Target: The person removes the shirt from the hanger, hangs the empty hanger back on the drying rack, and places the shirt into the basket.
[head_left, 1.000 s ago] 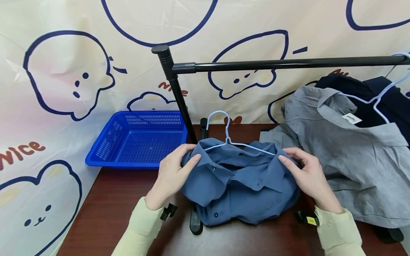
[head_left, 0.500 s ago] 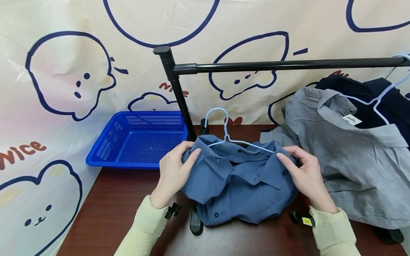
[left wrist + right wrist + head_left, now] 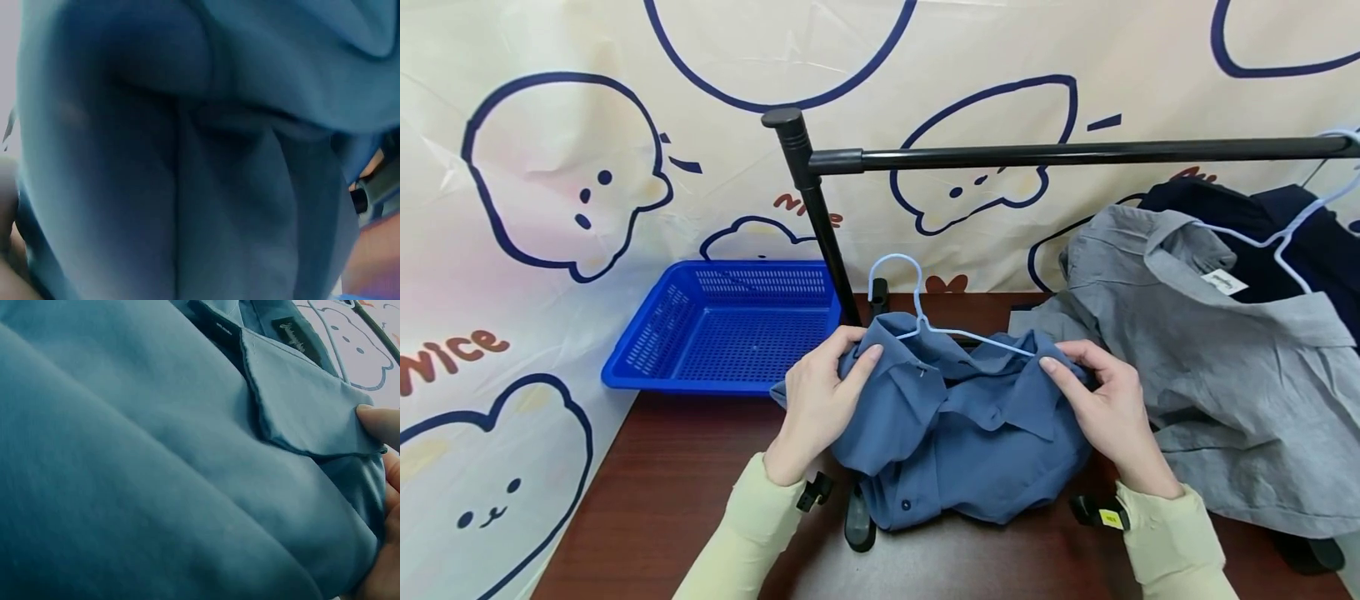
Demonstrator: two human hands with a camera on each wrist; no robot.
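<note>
A blue collared shirt [image 3: 970,450] is bunched over the table in the middle of the head view. Inside its open collar sits a light-blue hanger [image 3: 919,292], hook upward, its arms running under the fabric. My left hand [image 3: 820,392] grips the shirt's left shoulder by the collar, thumb on top. On the other side, my right hand [image 3: 1108,400] pinches the right shoulder near the collar tip. The right wrist view shows the thumb [image 3: 380,425] on the collar and a dark label [image 3: 296,339] inside the neck. Blue cloth [image 3: 237,187] fills most of the left wrist view.
A black clothes rack [image 3: 1000,157] stands behind, its bar crossing to the right. From it hang a grey shirt [image 3: 1217,400] on a hanger and a dark garment [image 3: 1285,208]. Left of the rack post lies a blue basket [image 3: 737,333] on the brown table [image 3: 647,500].
The hanger's hook has shifted left within the collar. Both hands keep their hold; the left has moved slightly right and the right slightly left. Some cloth now shows left of the left hand.
</note>
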